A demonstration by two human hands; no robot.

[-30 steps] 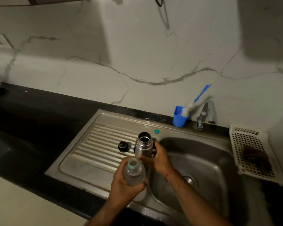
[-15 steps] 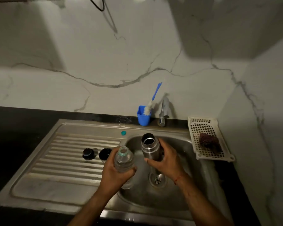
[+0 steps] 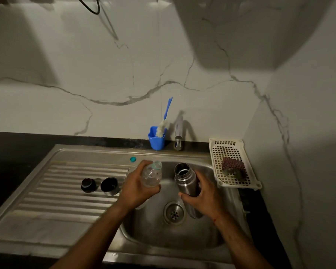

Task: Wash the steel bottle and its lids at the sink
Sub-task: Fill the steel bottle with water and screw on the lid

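Note:
My right hand (image 3: 203, 197) grips the open steel bottle (image 3: 184, 180) upright over the sink basin (image 3: 206, 235), above the drain (image 3: 174, 212). My left hand (image 3: 138, 186) holds a clear plastic bottle (image 3: 151, 174) with no cap, tilted a little toward the steel bottle, a short gap between the two. On the ribbed draining board (image 3: 56, 191) to the left sit two lids side by side: a small black stopper (image 3: 88, 185) and a dark steel cup lid (image 3: 109, 185).
A blue cup (image 3: 156, 140) holding a bottle brush (image 3: 164, 121) stands behind the basin beside the tap (image 3: 178, 134). A small teal cap (image 3: 133, 159) lies on the sink rim. A white slotted tray (image 3: 231, 150) with a dark scrubber (image 3: 232, 167) sits at the right against the wall.
Both hands carried the two bottles rightward from the draining board to over the basin, and the bottles have moved apart. The lids stay on the board.

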